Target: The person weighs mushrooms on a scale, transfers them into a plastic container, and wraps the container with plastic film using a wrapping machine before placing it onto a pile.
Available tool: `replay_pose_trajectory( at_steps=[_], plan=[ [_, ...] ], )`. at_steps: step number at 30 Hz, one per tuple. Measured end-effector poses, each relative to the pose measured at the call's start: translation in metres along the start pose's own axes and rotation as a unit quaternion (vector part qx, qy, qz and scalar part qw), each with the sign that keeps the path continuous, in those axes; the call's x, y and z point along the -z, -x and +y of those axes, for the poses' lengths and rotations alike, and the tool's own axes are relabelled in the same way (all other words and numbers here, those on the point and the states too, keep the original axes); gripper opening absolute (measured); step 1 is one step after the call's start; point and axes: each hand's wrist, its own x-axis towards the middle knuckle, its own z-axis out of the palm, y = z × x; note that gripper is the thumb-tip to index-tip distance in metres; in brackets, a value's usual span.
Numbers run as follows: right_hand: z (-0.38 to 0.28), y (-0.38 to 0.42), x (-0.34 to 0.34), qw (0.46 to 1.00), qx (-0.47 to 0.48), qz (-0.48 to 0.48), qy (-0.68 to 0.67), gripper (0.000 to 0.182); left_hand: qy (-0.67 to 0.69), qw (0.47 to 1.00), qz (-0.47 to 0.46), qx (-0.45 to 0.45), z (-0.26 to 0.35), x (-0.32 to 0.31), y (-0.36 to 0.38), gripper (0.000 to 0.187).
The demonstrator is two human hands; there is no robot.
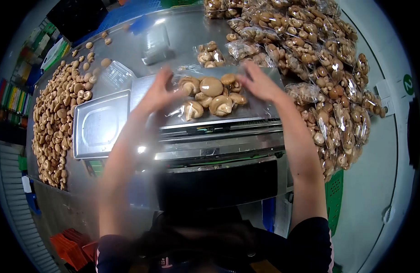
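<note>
In the middle of the head view, several brown shiitake mushrooms [211, 86] lie together under clear plastic film [171, 109] on the wrapping machine [219, 148]. My left hand [160, 93] is at the left side of this pack, thumb and fingers apart, somewhat blurred. At the right side, my right hand [261, 84] has its thumb by the outermost mushrooms and its index finger raised away from the thumb. Whether either hand touches the film is hard to make out.
A heap of loose mushrooms [59, 118] lies at the left, beside a metal tray [102, 125]. Clear plastic trays [118, 75] are behind it. Bagged mushrooms [328, 68] pile up at the right, and one wrapped pack [210, 54] sits just beyond the machine.
</note>
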Motion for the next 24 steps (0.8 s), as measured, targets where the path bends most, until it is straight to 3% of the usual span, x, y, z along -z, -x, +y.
replay_pose_trajectory(
  at_steps=[2,3,5,9,10,11,12,13,14,16,17,18,20,21,22,24],
  plan=[
    [-0.031,0.023,0.016,0.999,-0.016,-0.030,0.026,0.066,-0.183,0.978,-0.081,-0.064,0.025,0.002,0.020,0.097],
    [-0.048,0.040,0.023,0.998,-0.028,-0.048,0.037,0.063,-0.156,0.984,-0.071,-0.046,0.040,0.001,0.031,0.095],
    [-0.058,0.055,0.033,0.987,-0.074,-0.105,-0.097,0.052,-0.107,0.989,-0.098,0.030,0.075,0.007,0.045,0.081],
    [-0.094,0.109,0.052,0.939,-0.125,-0.103,-0.303,0.039,0.052,0.988,-0.141,0.024,0.097,0.008,0.089,0.056],
    [-0.103,0.126,0.056,0.915,-0.148,-0.107,-0.359,0.039,0.177,0.972,-0.146,0.055,0.108,0.009,0.107,0.054],
    [-0.112,0.147,0.055,0.907,-0.133,-0.096,-0.388,0.037,0.258,0.928,-0.182,0.199,0.142,0.022,0.129,0.053],
    [-0.122,0.168,0.055,0.898,-0.119,-0.082,-0.417,0.036,0.211,0.939,-0.205,0.177,0.148,0.024,0.146,0.040],
    [-0.129,0.185,0.060,0.913,-0.160,-0.140,-0.349,0.035,0.222,0.924,-0.223,0.217,0.143,0.021,0.164,0.038],
    [-0.134,0.200,0.052,0.889,-0.228,-0.171,-0.359,0.036,0.232,0.906,-0.241,0.258,0.136,0.015,0.180,0.036],
    [-0.127,0.224,0.019,0.882,-0.264,-0.153,-0.358,0.037,0.297,0.870,-0.236,0.316,0.125,-0.003,0.200,0.028],
    [-0.119,0.236,-0.001,0.877,-0.266,-0.126,-0.379,0.037,0.274,0.869,-0.231,0.340,0.108,-0.015,0.212,0.024],
    [-0.116,0.244,-0.016,0.909,-0.249,-0.091,-0.321,0.037,0.283,0.890,-0.175,0.311,0.094,-0.030,0.225,0.018],
    [-0.102,0.264,-0.056,0.948,-0.189,-0.027,-0.253,0.039,0.221,0.904,-0.127,0.343,0.076,-0.042,0.239,0.014],
    [-0.094,0.273,-0.077,0.949,-0.173,0.050,-0.259,0.038,0.154,0.936,-0.071,0.308,0.057,-0.052,0.251,0.016],
    [-0.097,0.277,-0.085,0.954,-0.186,0.093,-0.217,0.029,0.090,0.965,-0.010,0.245,0.031,-0.061,0.264,0.016],
    [-0.107,0.276,-0.095,0.957,-0.191,0.169,-0.137,0.017,0.128,0.961,0.074,0.235,0.019,-0.067,0.274,0.023]
  ],
)
